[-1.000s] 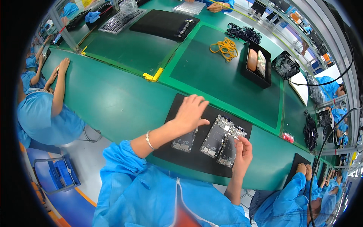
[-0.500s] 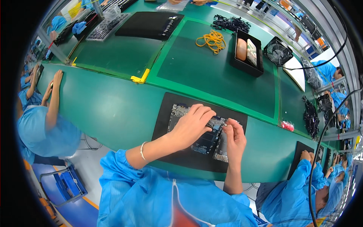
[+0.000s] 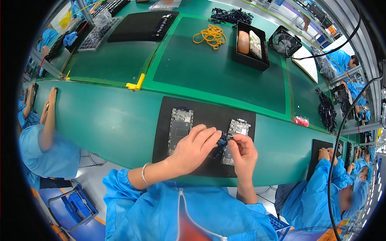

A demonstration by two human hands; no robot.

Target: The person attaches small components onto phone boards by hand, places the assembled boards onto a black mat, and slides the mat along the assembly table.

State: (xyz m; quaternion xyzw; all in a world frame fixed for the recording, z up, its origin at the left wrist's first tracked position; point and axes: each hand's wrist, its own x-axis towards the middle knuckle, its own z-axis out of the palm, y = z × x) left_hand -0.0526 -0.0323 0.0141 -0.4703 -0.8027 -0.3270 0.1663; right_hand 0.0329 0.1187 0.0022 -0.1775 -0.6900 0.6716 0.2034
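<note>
A black mat [image 3: 209, 112] lies in front of me on the green bench. On it rest two circuit boards: one at the left [image 3: 180, 126] beside my left hand, the other circuit board [image 3: 239, 127] partly behind my right hand. Between them my left hand [image 3: 194, 148] is closed on a third circuit board [image 3: 222, 139], tilted up and mostly hidden by the fingers. At that board's right end, my right hand [image 3: 243, 151] pinches with thumb and fingertips. Whether it grips the board's edge or a small part there is too small to tell.
Beyond the mat lie yellow rubber bands [image 3: 210, 37], a black tray [image 3: 252, 60] with two objects, dark cables [image 3: 232, 16] and a fan [image 3: 284, 41]. A yellow corner bracket [image 3: 136, 82] marks the raised green mat. A black cable [image 3: 335, 160] hangs at the right. Co-workers sit on both sides.
My hands have drawn slightly nearer to me, and the middle board is now tilted up between them. The boards at either side show more. The whole view has shifted a little.
</note>
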